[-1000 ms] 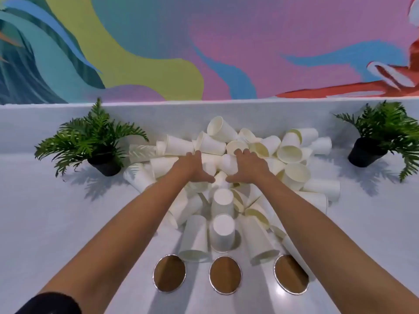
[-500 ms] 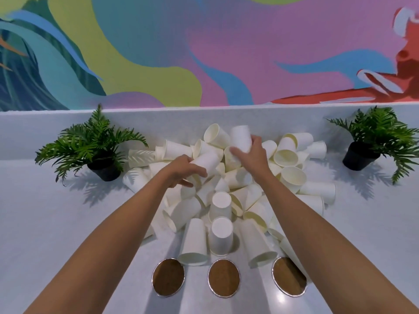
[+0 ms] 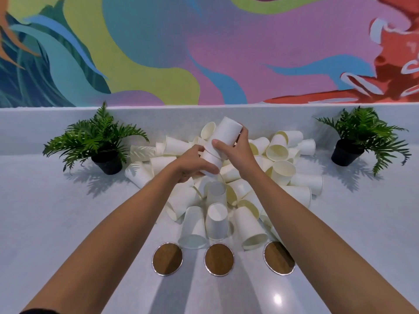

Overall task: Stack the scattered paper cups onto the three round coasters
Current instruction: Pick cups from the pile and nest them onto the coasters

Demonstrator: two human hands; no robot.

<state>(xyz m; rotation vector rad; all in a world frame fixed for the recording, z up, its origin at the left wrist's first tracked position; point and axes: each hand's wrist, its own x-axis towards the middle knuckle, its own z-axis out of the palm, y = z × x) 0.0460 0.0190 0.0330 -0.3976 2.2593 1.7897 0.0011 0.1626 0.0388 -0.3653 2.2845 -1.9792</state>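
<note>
Above the pile of paper cups (image 3: 216,223), both hands meet on one leaning column: the right hand (image 3: 238,152) curls thumb and fingers round the upper cup (image 3: 226,132), its closed end pointing up and away, while the left hand (image 3: 192,165) grips the lower cup (image 3: 210,159) just beneath, the two touching and seemingly part-nested. That long axis tilts away from the person, so it needs righting before it goes down. Targets lie nearer the body, well apart from the hands: left coaster (image 3: 167,259), middle coaster (image 3: 219,259), right coaster (image 3: 279,260), all bare. Both forearms reach forward and converge; the middle coaster looks the straightest pull back, neither hand clearly nearer.
</note>
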